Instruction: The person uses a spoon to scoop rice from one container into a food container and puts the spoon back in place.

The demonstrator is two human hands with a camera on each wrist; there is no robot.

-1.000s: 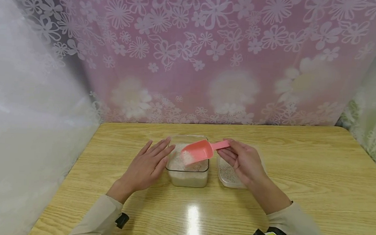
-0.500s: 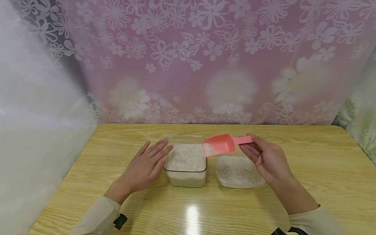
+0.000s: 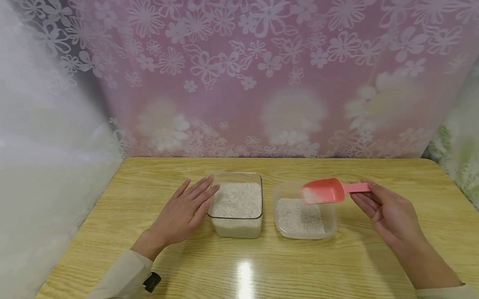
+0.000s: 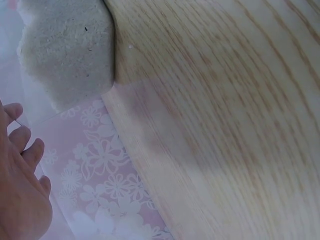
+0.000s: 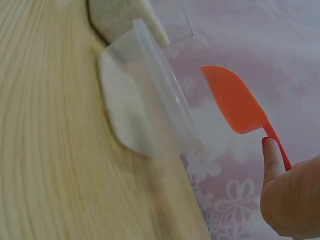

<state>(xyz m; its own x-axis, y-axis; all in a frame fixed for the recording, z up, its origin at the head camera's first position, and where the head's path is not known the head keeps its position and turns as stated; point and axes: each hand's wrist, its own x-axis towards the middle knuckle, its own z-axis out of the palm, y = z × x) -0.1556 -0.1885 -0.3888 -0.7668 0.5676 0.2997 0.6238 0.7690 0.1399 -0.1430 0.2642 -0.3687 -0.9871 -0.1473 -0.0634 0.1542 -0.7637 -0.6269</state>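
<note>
My right hand (image 3: 396,216) pinches the handle of a pink scoop (image 3: 329,190), held level above the right-hand container with a little pale grain at its lip. In the right wrist view the scoop (image 5: 235,102) shows from below, apart from the tub's rim. Under it sits a clear plastic tub (image 3: 305,236), partly filled with pale, rice-like grains (image 3: 297,217). To its left stands a squarish glass container (image 3: 236,229) with a deeper fill of similar grain (image 3: 238,199). The straight fingers of my left hand (image 3: 182,214) lie at its left rim.
Both containers stand side by side on a wood-grain table (image 3: 199,275), a narrow gap between them. A pink flowered curtain (image 3: 242,99) hangs behind the table's back edge. A pale sheet (image 3: 45,156) hangs along the left side.
My right hand has carried the scoop rightward from over the glass container to over the plastic tub, with grain still at its lip. The left hand has stayed at the glass rim.
</note>
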